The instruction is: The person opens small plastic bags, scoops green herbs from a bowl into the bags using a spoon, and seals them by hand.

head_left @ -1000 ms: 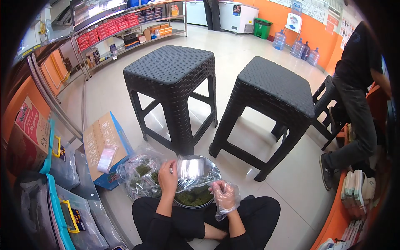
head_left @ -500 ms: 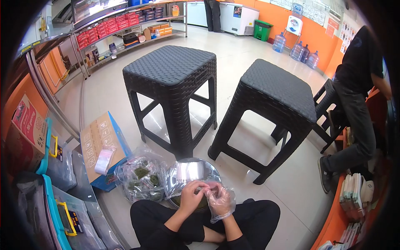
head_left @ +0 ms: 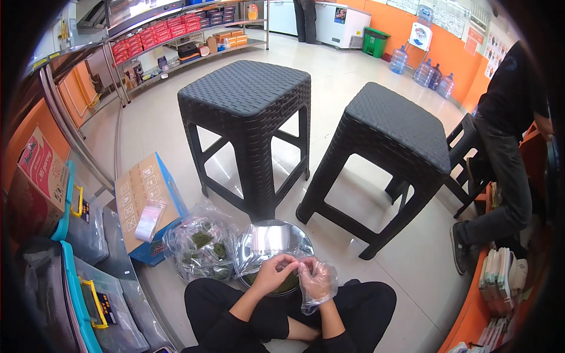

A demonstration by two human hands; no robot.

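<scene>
My bare left hand [head_left: 272, 276] is closed in a pinch above a round, shiny metal pan [head_left: 247, 247]. Beside it, my right hand [head_left: 318, 279] wears a loose clear plastic glove and pinches too, its fingertips meeting those of my left hand. Whatever lies between the fingertips is too small and see-through to make out. Dark green, crumbly stuff [head_left: 285, 286] shows in the near part of the pan, partly hidden by my hands. Touching the pan's left side is a big clear plastic bag [head_left: 183, 236] with green clumps inside.
Two black woven-pattern stools [head_left: 244, 88] [head_left: 400, 126] stand ahead. At left are a cardboard box [head_left: 132, 203] with a pack of clear plastic bags [head_left: 150, 222] on top, and storage bins [head_left: 106, 306]. A person [head_left: 500, 147] is at the right, beside an orange shelf [head_left: 471, 300].
My hands have shifted slightly, with the fingertips still together and the left fingers more curved. The view has moved a little. The pan and bag stay in place.
</scene>
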